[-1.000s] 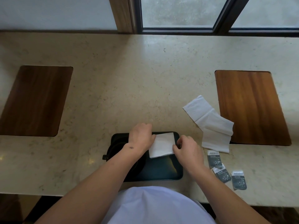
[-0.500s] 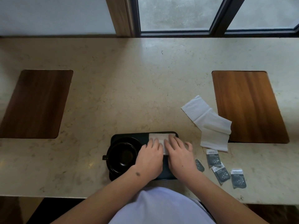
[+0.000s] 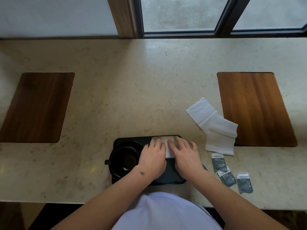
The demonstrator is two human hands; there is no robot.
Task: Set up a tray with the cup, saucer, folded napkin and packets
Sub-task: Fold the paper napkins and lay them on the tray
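A black tray lies at the counter's near edge. On its left half a black cup stands on a black saucer. A white folded napkin lies flat on the tray's right half. My left hand and my right hand rest palm down on the napkin, fingers spread, side by side. Several grey packets lie on the counter to the right of the tray; one is partly hidden by my right wrist.
Loose white napkins lie spread right of the tray. Two inset wooden panels flank the marble counter. A window runs along the far wall.
A second ago both hands held the napkin above the tray. They laid it down and now press it flat on the tray's right half.
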